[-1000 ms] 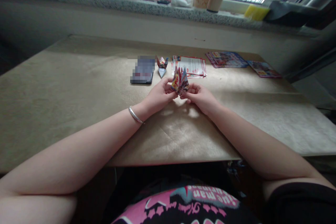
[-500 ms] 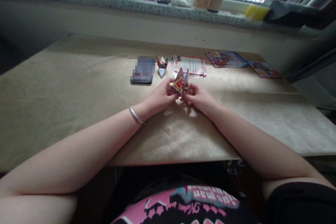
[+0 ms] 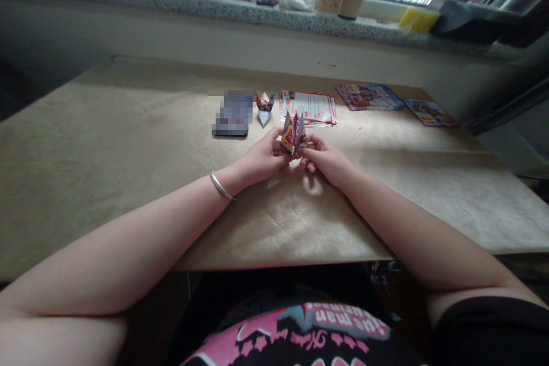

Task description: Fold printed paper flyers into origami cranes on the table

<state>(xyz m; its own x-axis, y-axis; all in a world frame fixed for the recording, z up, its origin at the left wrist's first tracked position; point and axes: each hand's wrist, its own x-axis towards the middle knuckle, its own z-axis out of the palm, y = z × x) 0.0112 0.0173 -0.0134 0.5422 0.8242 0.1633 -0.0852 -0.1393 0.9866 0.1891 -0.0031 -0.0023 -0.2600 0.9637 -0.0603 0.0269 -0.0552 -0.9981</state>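
Between my two hands is a folded paper piece (image 3: pixel 294 134), an origami form printed in yellow, red and purple, its points facing up. My left hand (image 3: pixel 269 154) pinches its left side, thumb in front. On the other side my right hand (image 3: pixel 321 155) grips it between thumb and fingers. The paper is held just above the table, and its underside is partly hidden by my fingers. Behind it stands a finished-looking origami piece (image 3: pixel 265 107) of similar printed paper, with a pale pointed flap toward me.
A blurred-out dark phone-like object (image 3: pixel 234 115) lies left of the standing origami. Printed sheets (image 3: pixel 315 106) are stacked behind my hands. Colourful leaflets (image 3: pixel 369 97) and another leaflet pile (image 3: pixel 431 112) lie at the back right of the table (image 3: pixel 128 154). Bottles and oddments line the windowsill (image 3: pixel 240 8).
The folded paper has turned slightly in my hands, so its upper points now show more side by side. My right fingers have shifted a little on its right side.
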